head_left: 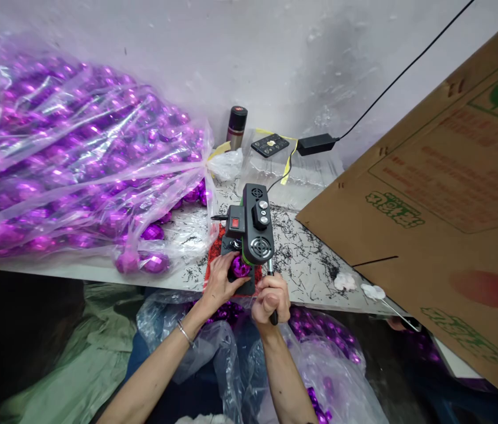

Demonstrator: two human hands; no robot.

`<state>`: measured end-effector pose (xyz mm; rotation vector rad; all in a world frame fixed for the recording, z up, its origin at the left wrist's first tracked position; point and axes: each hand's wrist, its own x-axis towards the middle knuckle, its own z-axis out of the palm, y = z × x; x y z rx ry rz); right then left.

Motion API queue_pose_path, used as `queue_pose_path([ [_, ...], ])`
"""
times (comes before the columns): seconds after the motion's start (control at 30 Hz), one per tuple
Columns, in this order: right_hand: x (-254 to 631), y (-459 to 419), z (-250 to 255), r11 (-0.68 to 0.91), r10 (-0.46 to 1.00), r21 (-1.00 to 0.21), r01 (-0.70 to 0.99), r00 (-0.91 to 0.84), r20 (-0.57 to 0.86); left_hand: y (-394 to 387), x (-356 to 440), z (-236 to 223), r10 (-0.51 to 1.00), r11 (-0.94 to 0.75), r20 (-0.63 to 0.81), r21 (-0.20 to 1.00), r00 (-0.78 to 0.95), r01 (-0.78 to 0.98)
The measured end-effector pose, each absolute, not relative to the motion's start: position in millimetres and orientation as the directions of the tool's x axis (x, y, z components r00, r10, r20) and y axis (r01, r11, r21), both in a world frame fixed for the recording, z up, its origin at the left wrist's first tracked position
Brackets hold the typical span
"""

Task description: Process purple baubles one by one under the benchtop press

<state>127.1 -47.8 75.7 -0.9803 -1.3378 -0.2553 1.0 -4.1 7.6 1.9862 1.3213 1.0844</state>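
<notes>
A small black machine with a red switch and green trim stands at the table's front edge. My left hand holds a shiny purple faceted ball under the machine's head, on a red mat. My right hand is closed around the machine's black lever handle, thumb on top.
A large clear plastic bag of purple balls fills the table's left. A brown cardboard box leans at the right. Against the wall are a dark can, a remote and a power adapter. Another bag of purple balls lies in my lap.
</notes>
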Motion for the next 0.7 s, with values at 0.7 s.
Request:
queue_pose_path([
  [0.7,128.2,-46.9,136.9,0.573,0.484,-0.605,0.552,0.368,0.794,-3.9,4.9,0.6,0.887,-0.461,0.398,0.780,0.235,0.423],
])
